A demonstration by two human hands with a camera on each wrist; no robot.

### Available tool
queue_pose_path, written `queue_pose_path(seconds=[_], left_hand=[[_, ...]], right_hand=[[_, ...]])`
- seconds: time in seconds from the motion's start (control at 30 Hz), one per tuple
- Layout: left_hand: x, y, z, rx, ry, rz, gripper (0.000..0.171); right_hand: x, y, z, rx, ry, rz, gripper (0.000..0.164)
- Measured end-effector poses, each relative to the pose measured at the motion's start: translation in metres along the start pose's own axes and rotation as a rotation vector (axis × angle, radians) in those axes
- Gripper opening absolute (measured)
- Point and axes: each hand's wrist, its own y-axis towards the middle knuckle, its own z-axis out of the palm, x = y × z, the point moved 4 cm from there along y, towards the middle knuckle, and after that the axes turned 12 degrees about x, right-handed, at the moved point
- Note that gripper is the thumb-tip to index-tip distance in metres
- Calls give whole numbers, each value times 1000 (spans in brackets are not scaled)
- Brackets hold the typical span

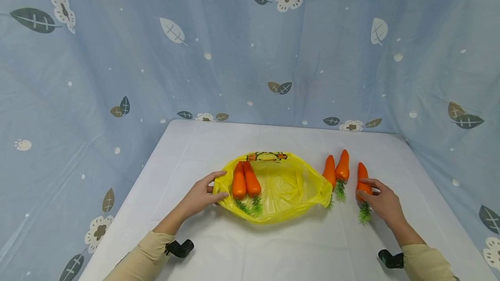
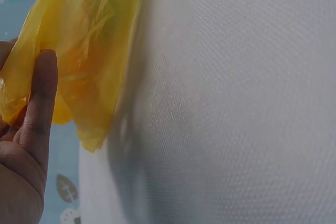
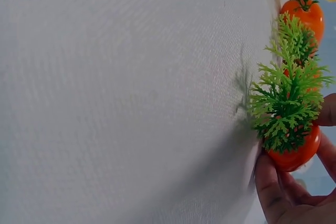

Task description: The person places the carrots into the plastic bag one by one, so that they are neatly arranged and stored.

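A yellow plastic bag lies spread open on the white table, with two orange carrots with green tops inside its left part. My left hand pinches the bag's left rim between thumb and fingers; the left wrist view shows the thin plastic hanging by the thumb. To the right of the bag, my right hand grips a carrot around its thick end, fingers and thumb on either side. Its leafy top points toward me. The right wrist view has the fingers right at the tabletop.
Between the bag and my right hand lie two more carrots, the nearer one's leaves partly hidden behind the bag's right edge. A blue patterned curtain hangs behind and beside the white table. Black wrist cameras stick out from both cuffs.
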Motion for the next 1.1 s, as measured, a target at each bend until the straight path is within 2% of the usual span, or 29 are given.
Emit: queue_pose_path(seconds=[0.37, 0.63, 1.1], left_hand=[[0, 2, -1, 0, 7, -3, 71], [-2, 3, 0, -2, 0, -4, 72], [-1, 2, 0, -9, 2, 9, 72]], right_hand=[[0, -2, 0, -21, 2, -8, 57], [-4, -3, 1, -68, -8, -26, 57], [1, -7, 2, -102, 43, -61, 55]])
